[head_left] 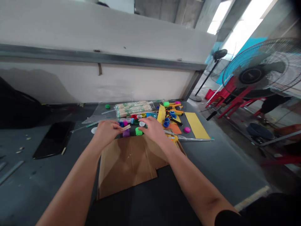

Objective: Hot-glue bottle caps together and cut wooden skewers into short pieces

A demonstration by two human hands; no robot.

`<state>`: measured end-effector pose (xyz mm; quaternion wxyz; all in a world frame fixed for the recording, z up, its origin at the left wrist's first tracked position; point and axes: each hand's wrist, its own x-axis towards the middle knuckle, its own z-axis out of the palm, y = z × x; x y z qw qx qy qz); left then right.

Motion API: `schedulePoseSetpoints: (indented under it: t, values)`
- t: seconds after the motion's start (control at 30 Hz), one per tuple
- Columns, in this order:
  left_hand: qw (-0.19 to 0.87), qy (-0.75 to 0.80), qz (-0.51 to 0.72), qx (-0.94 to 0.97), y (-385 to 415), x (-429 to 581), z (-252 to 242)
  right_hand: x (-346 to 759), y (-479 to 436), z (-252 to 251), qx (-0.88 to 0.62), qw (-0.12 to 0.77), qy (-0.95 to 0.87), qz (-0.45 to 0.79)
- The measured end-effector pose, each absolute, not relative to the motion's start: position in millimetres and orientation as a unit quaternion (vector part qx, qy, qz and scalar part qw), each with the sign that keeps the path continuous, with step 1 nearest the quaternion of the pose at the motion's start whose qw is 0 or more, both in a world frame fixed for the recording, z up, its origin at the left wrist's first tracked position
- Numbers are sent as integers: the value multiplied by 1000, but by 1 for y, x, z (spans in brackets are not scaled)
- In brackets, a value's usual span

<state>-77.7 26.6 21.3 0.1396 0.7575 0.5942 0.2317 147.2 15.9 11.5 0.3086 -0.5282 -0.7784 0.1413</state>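
Left hand [105, 131] pinches a wooden stick [126, 127]; grip of right hand [152, 130] arched open above plastic caps [136, 123].

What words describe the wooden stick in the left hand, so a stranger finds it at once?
On the grey table, find the brown cardboard sheet. At its far edge, the left hand pinches a short, pale wooden stick. Unlike the coloured plastic caps around it, it is thin and flat.
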Motion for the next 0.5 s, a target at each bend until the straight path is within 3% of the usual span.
schedulePoseSetpoints:
  t: [0.1, 0.23, 0.5]
  values:
    - [160, 603, 128, 771, 40, -69, 34, 148, 10, 11, -532, 217, -818, 33]
    - [189, 603, 65, 773, 54, -54, 41, 143, 3, 8, -528, 168, -832, -23]
    - [204, 581, 135, 776, 69, -47, 22, 147, 10, 0, -535, 132, -834, -26]
